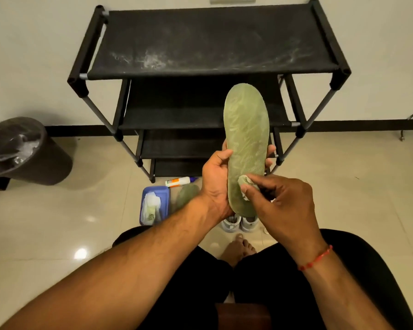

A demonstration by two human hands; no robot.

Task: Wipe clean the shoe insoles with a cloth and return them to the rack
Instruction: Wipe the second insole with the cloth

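The insole [246,136], gripped at its lower half by the left hand [216,179] with its toe toward 12 o'clock in front of the rack [210,44], is best braced while the cloth [244,183] pinched in the right hand [280,203] is drawn firmly from 6 o'clock upward.

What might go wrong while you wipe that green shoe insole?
1. The rack's top shelf is streaked with white dust, so a cleaned insole laid there may get dirty again.
2. The right hand pinches only a small wad of cloth, which may slip out.
3. The left hand grips the insole low down, so its long upper end may bend under pressure.
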